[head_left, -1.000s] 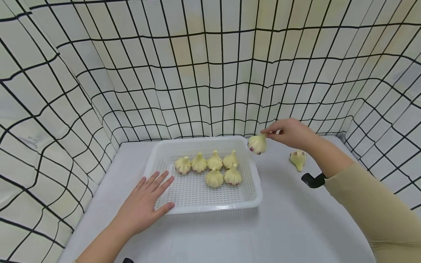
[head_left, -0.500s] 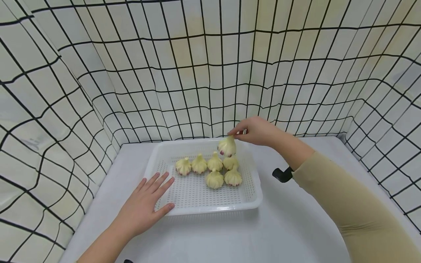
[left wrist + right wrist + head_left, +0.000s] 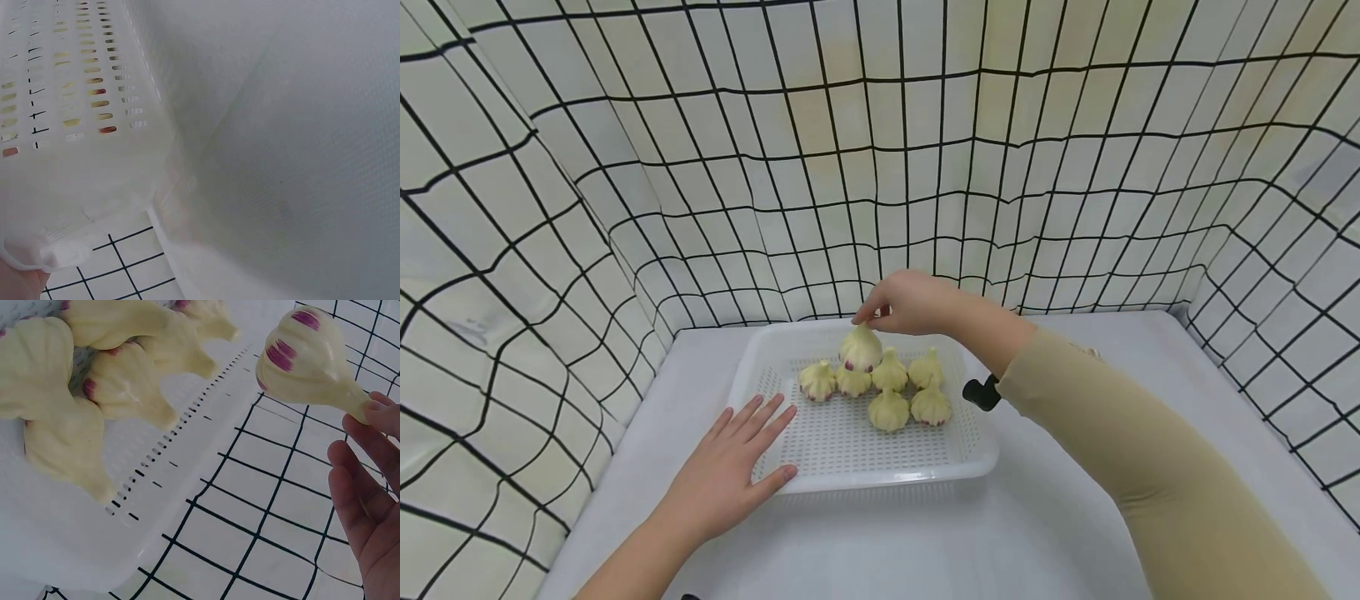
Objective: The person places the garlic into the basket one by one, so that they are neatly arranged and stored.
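By its stem, a garlic bulb (image 3: pixel 861 348) with purple patches is pinched between thumb and fingers of my right hand (image 3: pixel 913 302), above the back of a white perforated basket (image 3: pixel 872 481). The same garlic bulb (image 3: pixel 306 356) hangs apart from the others in the right wrist view. Several more garlic bulbs (image 3: pixel 889 411) sit in the basket, in a back row and a shorter row in front. My left hand (image 3: pixel 726 467) rests on the basket's left front edge with its fingers spread. In the left wrist view the basket's slotted side (image 3: pixel 81 175) hides most of that hand.
A black grid net (image 3: pixel 880 200) over white sheeting rises behind and at both sides of the white table (image 3: pixel 880 550). Past my right sleeve (image 3: pixel 1120 433) a sliver of another garlic bulb (image 3: pixel 1092 353) shows on the table.
My right hand has carried the garlic bulb leftward from beyond the basket's right edge to above its back row. The left hand has stayed at the basket. The sleeve now hides most of the loose bulb.
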`<state>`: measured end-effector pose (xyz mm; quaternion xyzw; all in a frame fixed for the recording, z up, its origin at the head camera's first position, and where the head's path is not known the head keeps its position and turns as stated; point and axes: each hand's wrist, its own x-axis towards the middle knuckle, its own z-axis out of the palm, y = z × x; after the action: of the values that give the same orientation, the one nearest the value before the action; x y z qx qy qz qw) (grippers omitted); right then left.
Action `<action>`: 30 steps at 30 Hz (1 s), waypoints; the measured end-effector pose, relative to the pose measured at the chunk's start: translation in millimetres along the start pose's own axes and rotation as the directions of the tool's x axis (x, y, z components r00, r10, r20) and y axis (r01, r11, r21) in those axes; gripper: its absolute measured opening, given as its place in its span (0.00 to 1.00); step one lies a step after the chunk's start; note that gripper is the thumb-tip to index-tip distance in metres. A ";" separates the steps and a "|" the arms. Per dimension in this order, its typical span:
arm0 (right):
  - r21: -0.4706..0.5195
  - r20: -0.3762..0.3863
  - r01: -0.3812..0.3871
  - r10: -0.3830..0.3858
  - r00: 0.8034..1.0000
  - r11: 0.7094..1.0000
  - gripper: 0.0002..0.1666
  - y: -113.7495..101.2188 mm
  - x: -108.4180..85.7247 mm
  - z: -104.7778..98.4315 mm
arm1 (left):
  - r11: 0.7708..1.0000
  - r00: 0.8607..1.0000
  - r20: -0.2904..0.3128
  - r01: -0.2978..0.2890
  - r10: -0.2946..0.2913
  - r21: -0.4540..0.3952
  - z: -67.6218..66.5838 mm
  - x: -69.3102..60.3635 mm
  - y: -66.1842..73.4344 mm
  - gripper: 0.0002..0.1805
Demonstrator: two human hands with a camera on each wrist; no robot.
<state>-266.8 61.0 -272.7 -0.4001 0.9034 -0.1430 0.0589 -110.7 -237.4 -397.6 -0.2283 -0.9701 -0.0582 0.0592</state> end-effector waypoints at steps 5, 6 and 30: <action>-0.041 0.051 0.019 -0.017 0.999 0.999 0.14 -9.9 16.6 11.5 | 1.000 1.000 -0.013 -0.001 0.001 -0.007 0.5 -0.2 0.6 0.42; -0.047 0.061 0.021 -0.018 0.998 0.999 0.14 -11.3 19.4 14.3 | 1.000 1.000 -0.014 0.000 0.000 -0.006 0.5 -0.2 0.8 0.42; -0.135 0.287 0.031 0.009 0.958 0.990 0.12 -20.4 45.8 65.2 | 1.000 1.000 -0.009 -0.003 0.003 0.007 2.8 -0.1 -1.2 0.42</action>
<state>-268.9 0.3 -328.2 -0.4246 0.8908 -0.0209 0.1607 -111.4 -238.1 -400.5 -0.2294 -0.9696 -0.0555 0.0646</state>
